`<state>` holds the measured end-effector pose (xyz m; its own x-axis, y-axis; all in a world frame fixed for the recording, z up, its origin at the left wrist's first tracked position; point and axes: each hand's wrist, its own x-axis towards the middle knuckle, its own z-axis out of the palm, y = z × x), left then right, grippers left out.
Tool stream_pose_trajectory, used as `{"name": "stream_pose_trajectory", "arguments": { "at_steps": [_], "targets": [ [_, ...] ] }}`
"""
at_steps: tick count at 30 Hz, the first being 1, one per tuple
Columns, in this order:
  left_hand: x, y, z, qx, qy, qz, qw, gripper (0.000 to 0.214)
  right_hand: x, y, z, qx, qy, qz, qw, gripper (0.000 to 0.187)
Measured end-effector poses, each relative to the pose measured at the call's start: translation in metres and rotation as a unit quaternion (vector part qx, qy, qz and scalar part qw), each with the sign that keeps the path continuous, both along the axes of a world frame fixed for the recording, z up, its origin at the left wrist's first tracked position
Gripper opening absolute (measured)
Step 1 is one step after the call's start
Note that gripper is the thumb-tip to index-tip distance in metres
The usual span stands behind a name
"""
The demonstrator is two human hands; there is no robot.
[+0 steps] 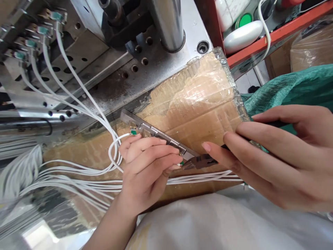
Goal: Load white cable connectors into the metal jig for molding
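My left hand (145, 166) is closed beside a narrow metal bar (191, 152) with slots along it, fingers lying against its near edge. Between its fingertip and thumb a small green cable connector (181, 163) shows in part. Another green-and-metal connector (133, 131) on a white cable sits at the bar's far-left part, by the same hand. My right hand (283, 156) grips dark pliers (205, 161), whose narrow jaws reach the connector at my left fingertips. Most of the plier handles are hidden behind the right fingers.
Taped cardboard (205, 100) lies under the bar. White cables (75, 166) run across it from a bundle at left. A metal machine (99, 62) with a thick post (169, 24) stands behind, several connectors seated in it. A red shelf (281, 34) and green sacking (293, 83) are at right.
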<state>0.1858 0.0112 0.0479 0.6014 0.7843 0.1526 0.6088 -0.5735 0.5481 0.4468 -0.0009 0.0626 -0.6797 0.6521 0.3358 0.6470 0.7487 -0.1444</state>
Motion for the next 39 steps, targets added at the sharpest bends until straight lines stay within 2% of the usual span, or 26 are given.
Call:
{"name": "stream_pose_trajectory", "arguments": {
  "at_steps": [7, 11, 13, 16, 18, 20, 25, 32, 35, 37, 39],
  "targets": [
    [-0.003, 0.000, -0.002, -0.005, -0.004, -0.006, 1.000, 0.016, 0.003, 0.011, 0.001, -0.157, 0.088, -0.056, 0.982, 0.018],
    [-0.003, 0.000, -0.002, -0.013, -0.002, -0.003, 1.000, 0.017, 0.004, 0.017, 0.000, -0.197, 0.095, -0.067, 0.974, 0.018],
    [-0.003, 0.001, -0.001, -0.017, 0.001, -0.008, 1.000, 0.019, 0.005, 0.020, -0.002, -0.170, 0.080, -0.049, 0.981, 0.016],
    [-0.004, 0.001, -0.001, -0.018, 0.003, -0.013, 1.000, 0.018, 0.005, 0.022, -0.007, -0.030, 0.021, 0.020, 0.999, 0.011],
    [-0.004, 0.002, 0.000, -0.017, 0.004, -0.016, 1.000, 0.018, 0.004, 0.024, -0.009, 0.059, -0.022, 0.060, 0.996, 0.011],
    [-0.004, 0.002, 0.000, -0.016, 0.007, -0.017, 1.000, 0.017, 0.003, 0.026, -0.010, 0.094, -0.046, 0.073, 0.992, 0.015],
    [-0.003, 0.002, 0.000, -0.021, 0.003, -0.016, 1.000, 0.016, 0.002, 0.028, -0.012, 0.093, -0.028, 0.070, 0.993, 0.016],
    [-0.003, 0.003, -0.001, -0.019, 0.004, -0.014, 1.000, 0.016, 0.003, 0.030, -0.012, 0.000, 0.024, 0.047, 0.999, 0.016],
    [-0.002, 0.004, -0.001, -0.021, 0.008, -0.015, 1.000, 0.016, 0.005, 0.031, -0.012, 0.005, 0.032, 0.045, 0.998, 0.013],
    [-0.001, 0.005, -0.002, -0.019, 0.005, -0.018, 1.000, 0.015, 0.008, 0.030, -0.013, -0.001, 0.037, 0.028, 0.999, 0.008],
    [-0.001, 0.006, -0.003, -0.013, -0.004, -0.018, 1.000, 0.015, 0.010, 0.029, -0.014, -0.034, 0.039, -0.017, 0.999, 0.010]
  ]
}}
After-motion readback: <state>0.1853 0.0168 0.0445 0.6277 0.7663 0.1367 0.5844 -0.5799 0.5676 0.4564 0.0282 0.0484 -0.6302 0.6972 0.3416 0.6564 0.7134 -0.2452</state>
